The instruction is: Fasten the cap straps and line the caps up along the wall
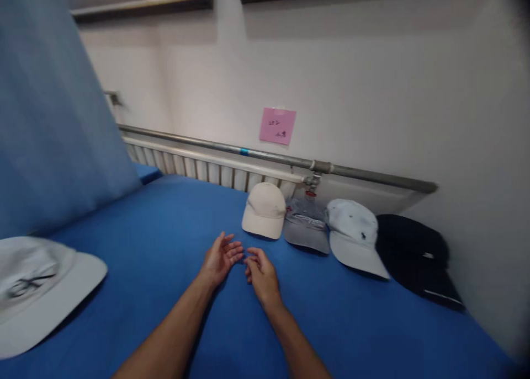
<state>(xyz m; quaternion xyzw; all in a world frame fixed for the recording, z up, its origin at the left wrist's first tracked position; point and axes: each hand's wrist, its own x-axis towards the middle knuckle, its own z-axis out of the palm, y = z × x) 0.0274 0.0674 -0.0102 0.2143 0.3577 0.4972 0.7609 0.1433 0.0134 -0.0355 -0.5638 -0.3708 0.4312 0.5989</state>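
Over the blue surface, my left hand (222, 257) is turned palm up with its fingers stretched out and nothing in it. Close beside it is my right hand (261, 274), its fingers loosely bent and apart, with no object visible in it. Just beyond both hands sits a cream baseball cap (265, 209), the nearest cap to them. To its right a grey cap (306, 230), a white cap (355, 235) with a small dark logo and a black cap (409, 255) stand in a row. A white brimmed hat (53, 285) with a dark cord lies at far left, partly cut off.
The caps rest on a blue-covered bed or table (165, 219) against the wall. Behind it run a white radiator (199, 168) and a metal pipe (281, 158) with a red-handled valve. A pink note (277, 126) is on the wall. A blue curtain (53, 114) hangs at left.
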